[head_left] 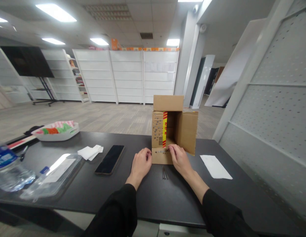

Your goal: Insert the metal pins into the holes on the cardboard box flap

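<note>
An open cardboard box [188,131] stands on the dark table, its opening toward me. Small round metal heads dot its left flap [157,130], beside a yellow and red tape strip [165,129]. More small metal pieces line the lower flap [159,158]. My right hand [179,159] is at that lower flap with thumb and fingers pinched together; whatever lies between them is too small to name. My left hand [142,163] rests on the table by the box's lower left edge, fingers curled in, their contents hidden. Between my hands lie three thin metal nails or screws [164,172].
On the left are a phone [110,159], crumpled tissue [90,152], a clear plastic case [55,177], a water bottle [11,171] and a white basket [74,130]. White paper [216,167] lies on the right, near a perforated panel [271,108].
</note>
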Demonstrator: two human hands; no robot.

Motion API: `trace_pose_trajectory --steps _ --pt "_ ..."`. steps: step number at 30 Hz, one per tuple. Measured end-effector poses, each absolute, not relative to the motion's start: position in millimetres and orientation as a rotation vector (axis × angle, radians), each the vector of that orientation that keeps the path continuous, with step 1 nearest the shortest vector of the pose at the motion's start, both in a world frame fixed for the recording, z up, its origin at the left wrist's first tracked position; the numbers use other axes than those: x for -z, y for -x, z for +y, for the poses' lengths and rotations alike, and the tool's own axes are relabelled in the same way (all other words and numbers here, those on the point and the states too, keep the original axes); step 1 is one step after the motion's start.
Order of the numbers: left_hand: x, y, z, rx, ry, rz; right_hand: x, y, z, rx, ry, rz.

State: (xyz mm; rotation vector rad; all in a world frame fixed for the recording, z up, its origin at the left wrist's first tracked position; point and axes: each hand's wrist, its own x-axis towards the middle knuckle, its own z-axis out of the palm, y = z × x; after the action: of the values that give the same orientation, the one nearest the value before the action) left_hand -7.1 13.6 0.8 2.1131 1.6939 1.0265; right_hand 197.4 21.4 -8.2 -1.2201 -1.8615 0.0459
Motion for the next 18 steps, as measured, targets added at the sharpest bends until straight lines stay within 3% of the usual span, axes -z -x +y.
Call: trace_pose_trajectory --steps 18 --pt "2.6 8.0 14.7 -1.057 -2.116 1.682 4.1 -196.0 14.9 0.098 1.192 -2.040"
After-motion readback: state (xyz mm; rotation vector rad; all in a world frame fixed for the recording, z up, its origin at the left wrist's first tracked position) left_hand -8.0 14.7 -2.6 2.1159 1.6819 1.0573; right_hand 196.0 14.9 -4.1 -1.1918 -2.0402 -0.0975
